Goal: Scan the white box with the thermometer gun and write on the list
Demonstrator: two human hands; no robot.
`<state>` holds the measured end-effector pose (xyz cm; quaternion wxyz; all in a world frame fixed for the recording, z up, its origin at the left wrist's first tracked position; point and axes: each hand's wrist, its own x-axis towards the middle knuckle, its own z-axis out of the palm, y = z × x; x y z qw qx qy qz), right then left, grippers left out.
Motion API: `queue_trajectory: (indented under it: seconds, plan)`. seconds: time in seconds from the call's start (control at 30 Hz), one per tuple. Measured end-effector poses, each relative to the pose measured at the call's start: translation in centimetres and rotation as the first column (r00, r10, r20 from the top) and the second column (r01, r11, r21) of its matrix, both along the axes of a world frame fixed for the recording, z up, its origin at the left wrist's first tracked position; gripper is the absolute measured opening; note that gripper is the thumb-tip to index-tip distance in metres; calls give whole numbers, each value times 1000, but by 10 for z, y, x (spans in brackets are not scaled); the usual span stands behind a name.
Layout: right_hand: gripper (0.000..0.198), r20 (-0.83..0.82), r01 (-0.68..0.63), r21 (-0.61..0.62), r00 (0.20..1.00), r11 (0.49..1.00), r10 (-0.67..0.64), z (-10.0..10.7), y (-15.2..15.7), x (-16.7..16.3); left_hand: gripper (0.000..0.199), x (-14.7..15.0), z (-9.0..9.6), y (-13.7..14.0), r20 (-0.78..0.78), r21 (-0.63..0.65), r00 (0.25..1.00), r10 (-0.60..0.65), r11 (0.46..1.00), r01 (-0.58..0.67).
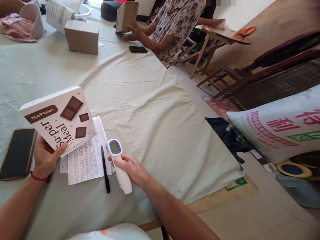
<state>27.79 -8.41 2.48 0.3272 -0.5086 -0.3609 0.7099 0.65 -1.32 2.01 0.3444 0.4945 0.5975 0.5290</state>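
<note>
My left hand point(47, 156) grips the lower corner of a white NutriMotion meal box point(53, 115) with pictures of chocolate squares, its thumb on the printed front. The box is tilted and held above the table. In my right hand point(133, 170) is a white infrared thermometer point(123, 178) with a blue-rimmed screen, fingers wrapped round its handle. Sheets of handwritten paper point(86, 166) lie between my hands, partly hidden by the box. A black pen point(105, 170) rests at their right edge. Left of my left hand lies a smartphone point(17, 153) in a brown-edged case.
A pale green cloth point(150, 110) covers the table. Toward the back stand a cardboard box point(82, 38) and another phone point(138, 49). Across the table a person holds a second carton point(127, 16). A printed sack point(280, 123) and a folding chair point(230, 76) are at the right.
</note>
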Motion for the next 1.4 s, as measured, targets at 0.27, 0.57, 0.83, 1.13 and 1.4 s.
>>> queue_trajectory:
  seconds: [0.27, 0.57, 0.83, 1.13, 1.4]
  plan:
    - [49, 20, -39, 64, 999, 997, 38, -2, -3, 3, 60, -2, -3, 1, -36, 39, 999, -15, 999, 16]
    - [38, 52, -83, 131, 996, 988, 76, 9, -2, 0, 66, 0, -3, -2, -61, 92, 997, -44, 995, 49]
    - [37, 195, -67, 148, 980, 987, 37, 8, 1, 5, 67, 1, -2, 1, -114, 222, 993, 32, 975, -6]
    - [32, 811, -185, 461, 486, 868, -326, -11, 7, 7, 59, 3, -4, 4, -78, 192, 996, -43, 980, 57]
    - [42, 895, -343, 443, 223, 828, -386, -22, 11, 7, 29, -1, -4, -4, -246, 52, 963, -113, 990, 130]
